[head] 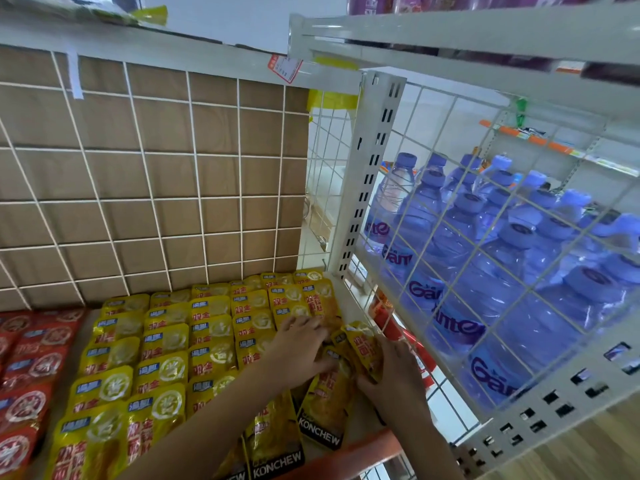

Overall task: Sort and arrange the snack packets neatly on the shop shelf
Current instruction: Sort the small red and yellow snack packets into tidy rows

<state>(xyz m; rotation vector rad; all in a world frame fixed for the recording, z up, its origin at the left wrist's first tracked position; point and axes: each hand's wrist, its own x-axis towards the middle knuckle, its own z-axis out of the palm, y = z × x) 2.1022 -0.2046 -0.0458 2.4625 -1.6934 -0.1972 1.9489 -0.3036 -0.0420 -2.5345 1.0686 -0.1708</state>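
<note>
Right hand (391, 372), at 5 o'clock on the shelf (349, 455), has its grip grasping a yellow packet (362, 344); left hand (301, 344), grip released, lies flat on the yellow packet rows (166, 351) toward 6 o'clock; red packets (31, 358) sit at 9 o'clock.

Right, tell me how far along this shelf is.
Done: most yellow packets lie in overlapping rows beside the red packets. In hand: the right hand grips a few loose yellow packets at the row's right end, the left hand resting on the neighbours. Left: the skewed KONCHEW packets at the front edge.
</note>
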